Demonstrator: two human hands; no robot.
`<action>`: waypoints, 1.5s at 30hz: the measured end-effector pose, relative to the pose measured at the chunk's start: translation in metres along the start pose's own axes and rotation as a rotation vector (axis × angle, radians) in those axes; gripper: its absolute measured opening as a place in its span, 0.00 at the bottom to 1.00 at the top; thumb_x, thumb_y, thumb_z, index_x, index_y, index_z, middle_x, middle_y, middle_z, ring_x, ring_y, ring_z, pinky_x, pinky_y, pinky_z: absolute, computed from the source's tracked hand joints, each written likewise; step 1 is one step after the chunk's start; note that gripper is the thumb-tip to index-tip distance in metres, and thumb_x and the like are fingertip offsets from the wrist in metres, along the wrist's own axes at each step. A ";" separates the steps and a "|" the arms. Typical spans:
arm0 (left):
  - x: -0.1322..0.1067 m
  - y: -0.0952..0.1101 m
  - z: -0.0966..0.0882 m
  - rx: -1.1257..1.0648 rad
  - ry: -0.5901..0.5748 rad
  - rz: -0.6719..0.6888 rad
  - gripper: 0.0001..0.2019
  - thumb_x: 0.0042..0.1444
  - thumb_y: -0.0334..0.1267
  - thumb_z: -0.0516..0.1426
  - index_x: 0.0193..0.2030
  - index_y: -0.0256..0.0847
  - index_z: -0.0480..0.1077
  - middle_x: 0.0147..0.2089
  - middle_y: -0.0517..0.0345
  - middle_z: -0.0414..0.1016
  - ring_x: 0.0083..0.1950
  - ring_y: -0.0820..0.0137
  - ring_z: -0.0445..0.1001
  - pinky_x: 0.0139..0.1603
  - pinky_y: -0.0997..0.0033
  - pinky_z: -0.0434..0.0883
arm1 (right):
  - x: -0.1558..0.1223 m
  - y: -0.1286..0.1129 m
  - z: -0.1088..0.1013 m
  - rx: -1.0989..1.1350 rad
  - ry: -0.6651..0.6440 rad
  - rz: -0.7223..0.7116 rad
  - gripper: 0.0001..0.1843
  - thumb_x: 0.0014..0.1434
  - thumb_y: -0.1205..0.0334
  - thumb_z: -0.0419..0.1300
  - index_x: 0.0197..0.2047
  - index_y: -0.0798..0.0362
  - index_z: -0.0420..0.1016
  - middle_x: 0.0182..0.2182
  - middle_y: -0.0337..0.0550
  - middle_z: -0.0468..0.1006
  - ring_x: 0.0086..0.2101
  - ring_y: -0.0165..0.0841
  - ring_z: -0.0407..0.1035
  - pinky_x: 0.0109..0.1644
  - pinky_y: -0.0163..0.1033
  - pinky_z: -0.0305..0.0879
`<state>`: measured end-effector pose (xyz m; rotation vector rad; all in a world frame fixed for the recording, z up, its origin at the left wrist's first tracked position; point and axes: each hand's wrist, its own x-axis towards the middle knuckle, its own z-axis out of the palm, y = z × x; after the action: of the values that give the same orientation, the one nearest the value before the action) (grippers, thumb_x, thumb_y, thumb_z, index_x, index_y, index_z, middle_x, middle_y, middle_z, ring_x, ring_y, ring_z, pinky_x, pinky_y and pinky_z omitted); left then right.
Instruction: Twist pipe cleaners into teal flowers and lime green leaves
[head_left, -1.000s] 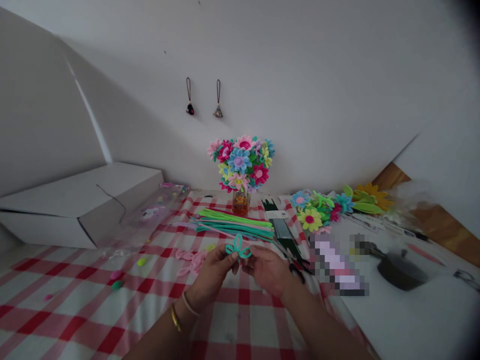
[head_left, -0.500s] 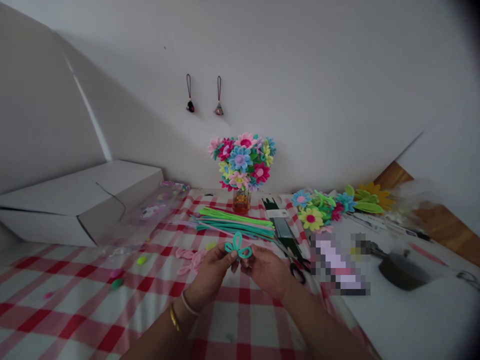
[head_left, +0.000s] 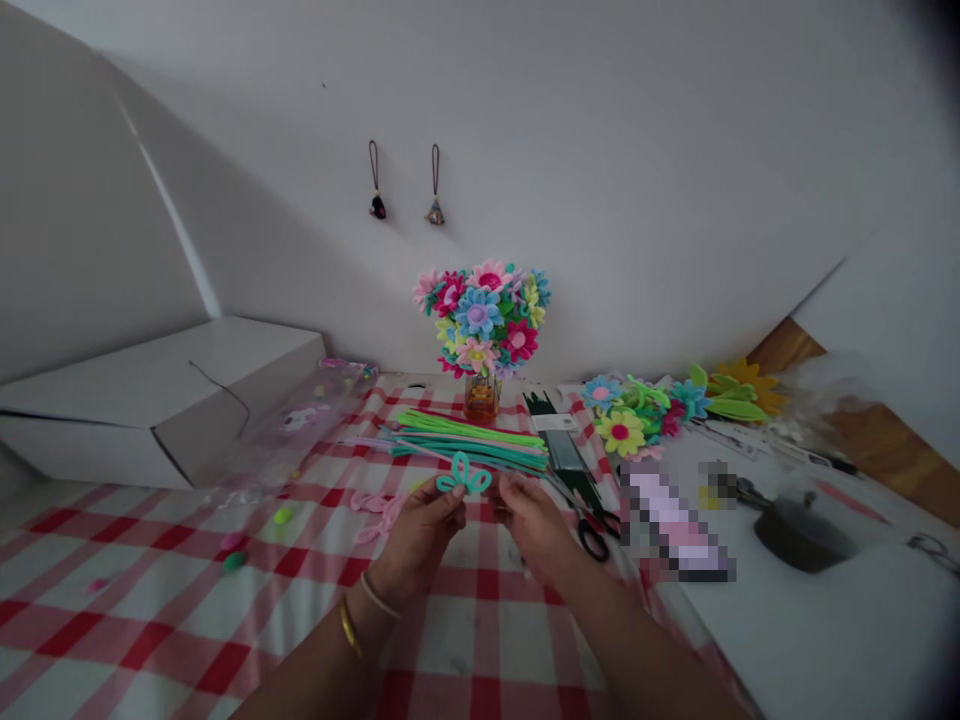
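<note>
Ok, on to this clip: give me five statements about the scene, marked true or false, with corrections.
1. The left hand holds a teal looped piece. True.
2. The scissors are in the right hand. False: the scissors lie to the right of it.
3. The bouquet stands in a glass vase. True.
4. The tablecloth has blue stripes. False: the tablecloth is red-and-white checked.
5. Two small ornaments hang on the wall. True.

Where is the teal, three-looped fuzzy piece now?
Head view, just below centre: the teal piece is pinched by the left hand, beside the right hand, nearer than the multicoloured fuzzy stems.
</note>
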<state>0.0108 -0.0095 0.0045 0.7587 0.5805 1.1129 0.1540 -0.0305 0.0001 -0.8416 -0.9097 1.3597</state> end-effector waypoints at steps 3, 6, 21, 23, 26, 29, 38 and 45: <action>0.001 -0.002 -0.003 -0.065 0.016 -0.076 0.07 0.42 0.34 0.62 0.27 0.38 0.67 0.23 0.65 0.64 0.23 0.81 0.61 0.27 0.77 0.59 | -0.001 -0.001 0.002 -0.153 -0.047 -0.039 0.12 0.44 0.60 0.64 0.35 0.52 0.73 0.34 0.40 0.74 0.35 0.31 0.65 0.41 0.37 0.58; 0.000 -0.001 -0.001 -0.049 -0.016 -0.133 0.06 0.43 0.35 0.61 0.26 0.37 0.67 0.22 0.64 0.65 0.23 0.80 0.63 0.27 0.77 0.60 | -0.001 0.002 0.003 -0.188 -0.047 -0.033 0.11 0.43 0.60 0.64 0.32 0.52 0.73 0.30 0.39 0.74 0.32 0.31 0.66 0.41 0.38 0.59; 0.000 0.002 -0.001 0.031 -0.093 -0.123 0.04 0.42 0.32 0.61 0.26 0.36 0.70 0.22 0.62 0.67 0.22 0.79 0.63 0.26 0.76 0.60 | -0.002 -0.002 0.001 -0.193 -0.049 0.044 0.06 0.45 0.62 0.62 0.27 0.55 0.74 0.24 0.38 0.73 0.28 0.28 0.64 0.37 0.36 0.57; -0.001 0.004 0.000 0.043 -0.100 -0.118 0.04 0.43 0.33 0.61 0.26 0.36 0.70 0.23 0.62 0.68 0.22 0.79 0.63 0.26 0.76 0.60 | -0.001 -0.002 0.000 -0.184 -0.082 0.062 0.07 0.45 0.61 0.63 0.28 0.55 0.74 0.25 0.38 0.73 0.28 0.28 0.64 0.37 0.36 0.57; -0.002 0.007 0.002 0.112 -0.089 -0.065 0.04 0.43 0.34 0.61 0.27 0.36 0.71 0.24 0.61 0.67 0.23 0.79 0.62 0.26 0.76 0.59 | -0.002 -0.003 -0.001 -0.186 -0.090 0.072 0.06 0.45 0.62 0.62 0.29 0.55 0.75 0.25 0.38 0.73 0.28 0.27 0.63 0.37 0.36 0.56; -0.002 0.008 0.003 0.297 -0.038 0.061 0.04 0.42 0.33 0.61 0.24 0.35 0.70 0.21 0.63 0.66 0.23 0.78 0.61 0.26 0.76 0.58 | -0.003 -0.004 0.001 -0.182 -0.091 0.077 0.04 0.44 0.64 0.62 0.26 0.55 0.74 0.23 0.37 0.71 0.26 0.27 0.62 0.34 0.35 0.55; -0.001 0.009 0.001 0.268 -0.044 0.008 0.06 0.43 0.36 0.60 0.26 0.35 0.70 0.24 0.61 0.68 0.24 0.77 0.63 0.27 0.75 0.60 | -0.002 -0.003 0.002 -0.266 -0.018 0.020 0.07 0.47 0.60 0.60 0.29 0.54 0.74 0.27 0.39 0.72 0.30 0.28 0.63 0.38 0.35 0.57; 0.017 0.043 -0.034 0.297 0.120 0.111 0.09 0.37 0.35 0.63 0.27 0.34 0.69 0.21 0.64 0.66 0.20 0.81 0.61 0.21 0.80 0.57 | 0.002 -0.012 -0.007 -0.394 0.111 0.005 0.09 0.47 0.57 0.60 0.32 0.53 0.73 0.33 0.42 0.74 0.36 0.33 0.65 0.43 0.38 0.58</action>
<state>-0.0332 0.0250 0.0167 0.9947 0.8250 1.1948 0.1653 -0.0286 0.0080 -1.2071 -1.1065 1.1397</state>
